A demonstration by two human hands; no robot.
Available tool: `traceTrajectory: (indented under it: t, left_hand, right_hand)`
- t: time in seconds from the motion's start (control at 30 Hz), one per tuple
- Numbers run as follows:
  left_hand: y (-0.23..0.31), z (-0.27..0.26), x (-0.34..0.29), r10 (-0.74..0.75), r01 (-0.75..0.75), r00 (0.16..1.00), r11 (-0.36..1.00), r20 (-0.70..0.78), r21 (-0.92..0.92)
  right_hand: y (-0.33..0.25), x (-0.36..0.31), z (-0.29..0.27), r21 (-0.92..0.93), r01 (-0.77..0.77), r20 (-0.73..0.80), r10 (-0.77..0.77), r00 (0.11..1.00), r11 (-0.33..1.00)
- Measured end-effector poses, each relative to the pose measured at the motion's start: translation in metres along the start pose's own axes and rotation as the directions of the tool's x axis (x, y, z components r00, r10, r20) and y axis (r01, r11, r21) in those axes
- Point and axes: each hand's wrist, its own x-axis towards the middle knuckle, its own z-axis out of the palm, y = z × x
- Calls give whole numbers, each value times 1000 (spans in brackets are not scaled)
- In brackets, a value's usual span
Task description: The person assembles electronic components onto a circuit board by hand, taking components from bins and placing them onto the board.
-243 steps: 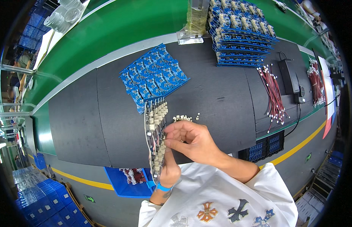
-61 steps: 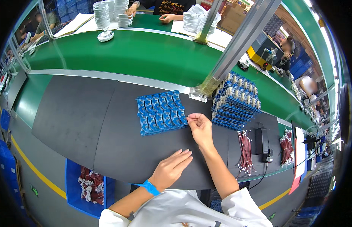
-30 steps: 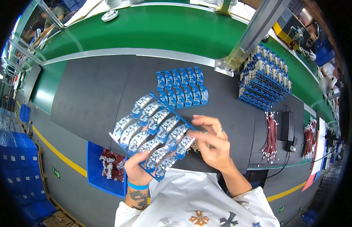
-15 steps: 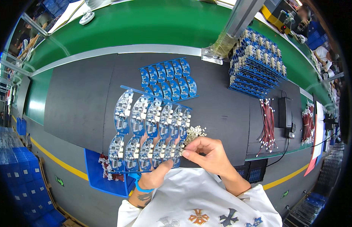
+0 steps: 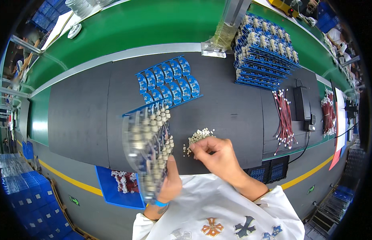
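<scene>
My left hand (image 5: 170, 185) grips the lower end of a blue circuit board panel (image 5: 148, 140). The panel is tipped nearly on edge and blurred on its left side; rows of small white connectors stand up from its boards. My right hand (image 5: 221, 158) is at the near edge of a loose heap of small cream-white connectors (image 5: 201, 133) on the black mat. Its thumb and forefinger are pinched together; whatever is between the tips is too small to make out. A second blue circuit board panel (image 5: 170, 82) lies flat beyond the held one.
A tall stack of blue circuit board panels (image 5: 264, 52) rises at the far right. Red cable bundles (image 5: 284, 120) and a black power adapter (image 5: 302, 103) lie at the right. Below the table's near edge are a blue bin (image 5: 114, 190) with red wires and a black tray (image 5: 270, 171).
My left hand has turned the panel from facing me to nearly edge-on. My right hand has left the panel's right edge and come to the connector heap. The whole view has shifted slightly.
</scene>
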Motion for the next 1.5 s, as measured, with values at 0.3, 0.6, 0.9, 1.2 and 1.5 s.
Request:
traceTrajectory:
  t: [0.3,0.6,0.9,1.2,1.5]
  left_hand:
    - [-1,13,6,-147,82,989,644,-18,-761]
    - [6,16,16,-278,145,956,729,-96,-669]
    - [-1,24,10,-231,100,968,707,-95,-700]
    - [14,22,22,-430,232,901,580,-53,-781]
    - [13,24,23,-545,211,838,364,-24,-907]
  right_hand:
    - [-6,6,6,287,-9,129,-29,991,958]
    - [-13,5,9,285,-212,165,170,971,935]
    - [-13,8,9,351,-53,175,-10,984,935]
    - [-21,5,9,307,-216,257,138,957,927]
    - [-3,5,0,195,-165,159,135,978,967]
